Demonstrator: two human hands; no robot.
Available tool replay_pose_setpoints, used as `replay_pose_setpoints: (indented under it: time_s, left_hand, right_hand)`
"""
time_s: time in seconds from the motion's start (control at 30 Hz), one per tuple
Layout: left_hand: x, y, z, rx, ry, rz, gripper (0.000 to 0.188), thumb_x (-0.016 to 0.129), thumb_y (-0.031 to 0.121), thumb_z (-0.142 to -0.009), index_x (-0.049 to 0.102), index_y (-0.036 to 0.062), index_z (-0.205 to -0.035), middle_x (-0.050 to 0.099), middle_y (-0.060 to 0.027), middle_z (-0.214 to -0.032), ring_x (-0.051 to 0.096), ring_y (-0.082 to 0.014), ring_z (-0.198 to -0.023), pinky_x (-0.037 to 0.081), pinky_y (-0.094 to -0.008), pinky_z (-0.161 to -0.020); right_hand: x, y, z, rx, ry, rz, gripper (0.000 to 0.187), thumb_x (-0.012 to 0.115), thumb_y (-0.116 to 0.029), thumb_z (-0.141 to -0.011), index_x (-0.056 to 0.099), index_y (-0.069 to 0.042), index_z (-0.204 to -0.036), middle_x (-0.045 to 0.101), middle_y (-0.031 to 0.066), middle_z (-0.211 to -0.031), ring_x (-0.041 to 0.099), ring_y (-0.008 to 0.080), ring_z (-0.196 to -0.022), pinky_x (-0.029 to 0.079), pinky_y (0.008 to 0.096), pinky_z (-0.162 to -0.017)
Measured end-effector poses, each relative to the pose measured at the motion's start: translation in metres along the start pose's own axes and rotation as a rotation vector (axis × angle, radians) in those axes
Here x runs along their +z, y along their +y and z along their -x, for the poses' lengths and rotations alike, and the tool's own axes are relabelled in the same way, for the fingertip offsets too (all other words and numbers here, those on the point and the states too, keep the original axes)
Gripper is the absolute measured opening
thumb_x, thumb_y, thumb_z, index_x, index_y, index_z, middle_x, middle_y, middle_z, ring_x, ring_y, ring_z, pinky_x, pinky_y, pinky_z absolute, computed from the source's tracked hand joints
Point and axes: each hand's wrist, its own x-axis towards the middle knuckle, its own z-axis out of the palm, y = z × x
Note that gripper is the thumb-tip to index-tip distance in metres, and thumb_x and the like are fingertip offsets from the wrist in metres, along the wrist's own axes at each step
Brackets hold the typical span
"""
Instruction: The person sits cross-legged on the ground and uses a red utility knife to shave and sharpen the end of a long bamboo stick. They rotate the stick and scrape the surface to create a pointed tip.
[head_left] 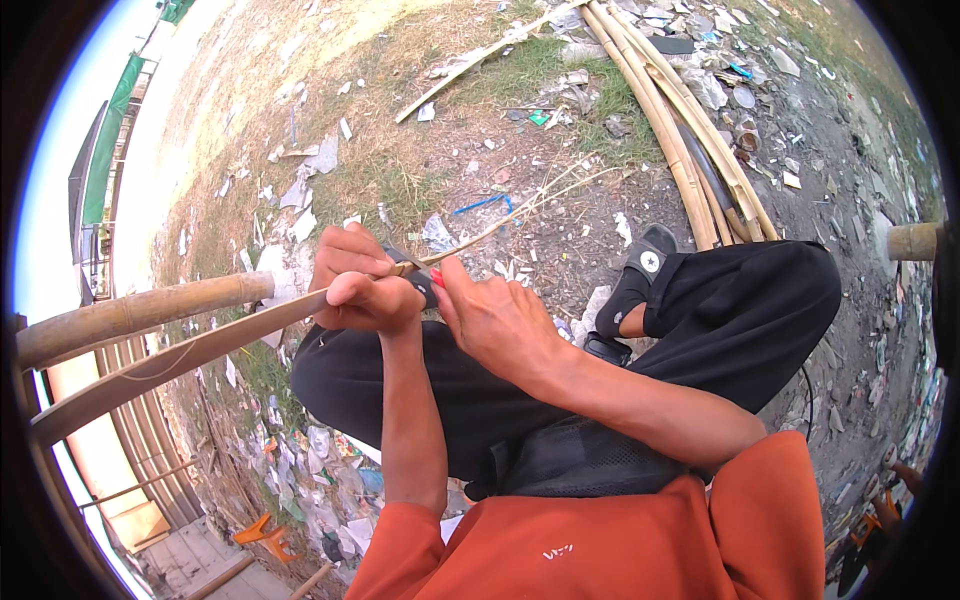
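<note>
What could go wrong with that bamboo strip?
The left hand grips the bamboo strip bare, so a splinter might pierce it. The right hand sits close by; a slip could hurt either. The strip's long end runs beside a pole and might knock it.

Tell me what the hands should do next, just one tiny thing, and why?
Perhaps gently slide the right hand a little along the bamboo strip, away from the left hand. The left hand grips the strip, the right fingers crowd close beside it, and a thin end pokes out past both, so there seems to be bamboo there to steady.
</note>
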Motion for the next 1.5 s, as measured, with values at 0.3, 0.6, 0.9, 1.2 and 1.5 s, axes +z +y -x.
replay_pose_setpoints:
  time_s: [0.3, 0.6, 0.9, 1.2, 1.5]
  left_hand:
    - [-0.008, -0.009, -0.016, 0.048, -0.034, -0.031, 0.057, 0.045, 0.044, -0.094, 0.037, 0.0038, -0.055, 0.041, -0.0049, -0.051, 0.035, -0.0099, -0.045, 0.026, -0.0233, -0.043]
    - [-0.008, -0.01, -0.014, 0.059, 0.018, -0.071, 0.054, 0.046, 0.041, -0.094, 0.038, 0.0035, -0.056, 0.041, -0.0049, -0.05, 0.035, -0.0115, -0.044, 0.026, -0.0238, -0.043]
    - [0.008, -0.001, -0.01, 0.053, -0.026, -0.06, 0.058, 0.047, 0.049, -0.092, 0.039, 0.0034, -0.057, 0.041, -0.0046, -0.049, 0.037, -0.0106, -0.043, 0.027, -0.0241, -0.041]
    - [-0.001, -0.004, -0.011, 0.019, -0.013, -0.056, 0.057, 0.046, 0.047, -0.093, 0.038, 0.0036, -0.057, 0.042, -0.0055, -0.052, 0.036, -0.0098, -0.042, 0.026, -0.0228, -0.042]
    - [0.003, 0.003, -0.011, -0.045, -0.117, -0.027, 0.054, 0.048, 0.042, -0.094, 0.04, 0.0032, -0.057, 0.045, -0.006, -0.054, 0.038, -0.0097, -0.044, 0.027, -0.0233, -0.04]
  right_hand:
    - [0.044, 0.192, 0.046, 0.422, -0.167, 0.379, 0.026, 0.045, -0.023, -0.092, 0.053, 0.001, -0.101, 0.064, 0.0217, -0.078, 0.066, 0.0367, -0.074, 0.053, 0.0447, -0.061]
    - [-0.018, 0.008, -0.02, 0.005, -0.084, -0.183, 0.027, 0.042, -0.026, -0.095, 0.047, 0.0, -0.095, 0.056, 0.0269, -0.062, 0.056, 0.0474, -0.063, 0.043, 0.0535, -0.055]
    - [0.04, 0.076, -0.012, 0.167, -0.051, 0.039, 0.025, 0.041, -0.027, -0.095, 0.043, -0.002, -0.094, 0.055, 0.0267, -0.06, 0.056, 0.0472, -0.06, 0.043, 0.054, -0.054]
    - [0.062, 0.094, -0.034, 0.053, -0.008, 0.131, 0.02, 0.044, -0.025, -0.094, 0.041, -0.005, -0.095, 0.056, 0.0211, -0.057, 0.058, 0.0435, -0.056, 0.047, 0.0515, -0.051]
    - [0.102, 0.166, -0.034, 0.25, -0.125, 0.259, 0.028, 0.037, -0.031, -0.096, 0.047, -0.005, -0.099, 0.061, 0.025, -0.077, 0.062, 0.0434, -0.075, 0.05, 0.0527, -0.064]
